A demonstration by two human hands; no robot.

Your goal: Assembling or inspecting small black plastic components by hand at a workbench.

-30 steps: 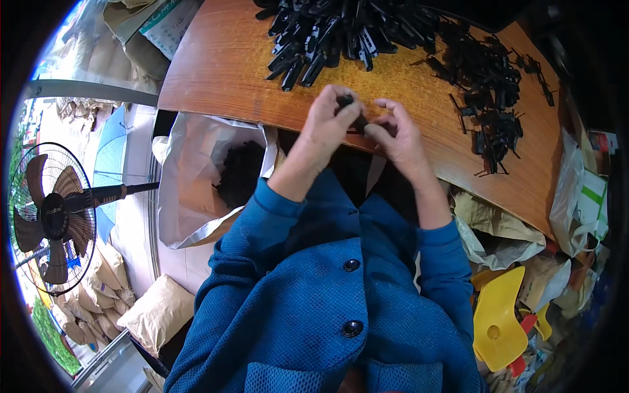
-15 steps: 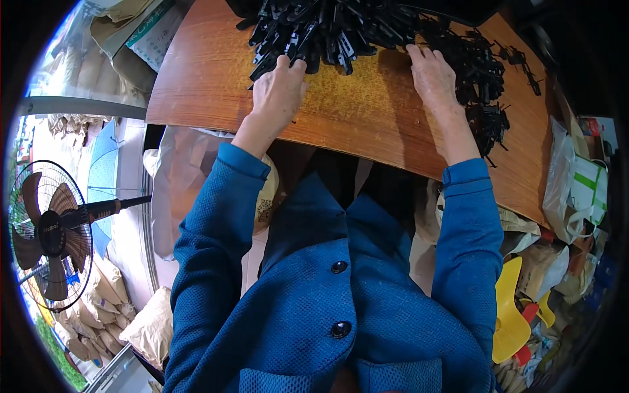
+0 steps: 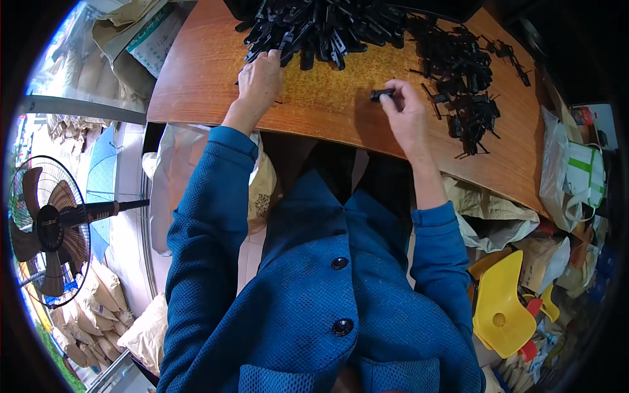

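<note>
My right hand (image 3: 407, 114) pinches a small black plastic part (image 3: 379, 95) between thumb and fingers, just above the middle of the wooden table (image 3: 321, 108). At the left front edge of a big heap of elongated black plastic pieces (image 3: 321, 29), my left hand (image 3: 261, 82) has its fingers curled together. Whatever its fingertips may grip is hidden. To the right of my right hand lies a tangled group of thin-armed black plastic parts (image 3: 475, 118), which continues toward the back.
A dark container edge (image 3: 452, 12) stands behind the heap. Bags hang below the table front, among them a pale plastic bag (image 3: 180, 170). A black fan (image 3: 51, 229) is at the left, a yellow plastic chair (image 3: 504, 308) at the lower right. White-green packaging (image 3: 585, 173) sits beyond the table's right edge.
My right hand has come from the right end of the heap toward me and leftward, now with a small black part in it. The left hand has shifted slightly left.
</note>
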